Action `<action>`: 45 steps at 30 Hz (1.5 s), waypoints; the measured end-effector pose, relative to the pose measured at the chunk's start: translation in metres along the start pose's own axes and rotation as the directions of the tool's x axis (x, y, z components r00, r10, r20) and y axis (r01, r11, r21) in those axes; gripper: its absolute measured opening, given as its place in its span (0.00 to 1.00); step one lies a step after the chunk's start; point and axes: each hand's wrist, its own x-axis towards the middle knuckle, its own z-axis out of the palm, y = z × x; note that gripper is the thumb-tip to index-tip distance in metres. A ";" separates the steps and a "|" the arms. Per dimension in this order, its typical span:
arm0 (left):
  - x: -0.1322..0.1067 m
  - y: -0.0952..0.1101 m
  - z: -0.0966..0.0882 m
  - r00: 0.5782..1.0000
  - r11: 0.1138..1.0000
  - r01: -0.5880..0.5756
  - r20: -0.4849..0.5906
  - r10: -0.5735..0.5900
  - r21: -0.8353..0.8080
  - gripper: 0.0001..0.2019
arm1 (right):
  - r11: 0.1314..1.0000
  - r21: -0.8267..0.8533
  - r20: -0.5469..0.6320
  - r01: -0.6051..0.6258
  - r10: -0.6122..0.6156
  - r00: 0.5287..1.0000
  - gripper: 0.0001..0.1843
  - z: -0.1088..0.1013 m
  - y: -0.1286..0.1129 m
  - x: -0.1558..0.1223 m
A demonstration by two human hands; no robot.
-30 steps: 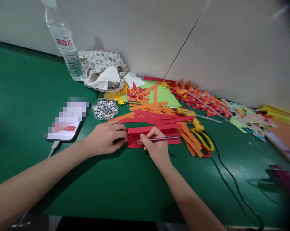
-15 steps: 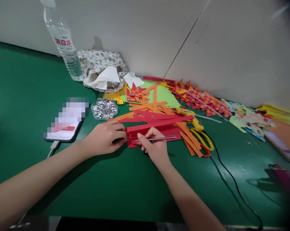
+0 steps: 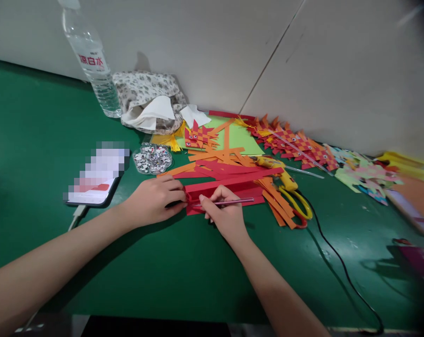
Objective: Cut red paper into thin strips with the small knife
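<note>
A folded sheet of red paper (image 3: pixel 251 193) lies in front of me on the green table, its back part raised along a crease. Gripping its left end is my left hand (image 3: pixel 159 199), fingers curled and closed at the edge. My right hand (image 3: pixel 226 211) pinches a slim pink pen (image 3: pixel 245 201) held nearly level over the sheet. The pen's tip is near the left end of the paper, close to my left fingertips. Behind the sheet, loose red strips (image 3: pixel 215 169) and orange strips (image 3: pixel 278 206) lie in a heap.
A yellow glue gun (image 3: pixel 285 177) and yellow-and-orange scissors (image 3: pixel 306 208) lie at right, with a black cable (image 3: pixel 333 252). A charging phone (image 3: pixel 101 180) and a case of googly eyes (image 3: pixel 152 159) are at left. A water bottle (image 3: pixel 92 65), tissue bag (image 3: pixel 145 89) and woven paper fish (image 3: pixel 296 142) line the wall.
The pen and my right hand have shifted very slightly to the left. My left hand stays on the end of the red paper.
</note>
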 end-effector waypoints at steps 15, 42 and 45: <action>-0.002 0.000 0.002 1.000 1.000 -0.008 0.009 0.008 0.025 0.11 | 1.000 0.009 -0.096 -0.012 0.013 0.995 0.18 -0.012 0.007 0.001; 0.010 0.031 -0.009 0.739 0.520 0.409 -0.063 -0.671 -0.750 0.10 | 0.975 0.174 0.129 -0.138 0.116 0.985 0.25 -0.005 -0.011 -0.005; 0.010 0.036 -0.009 0.776 0.636 0.374 -0.147 -0.613 -0.675 0.08 | 0.960 0.185 0.208 -0.210 0.170 0.963 0.23 0.000 -0.010 -0.006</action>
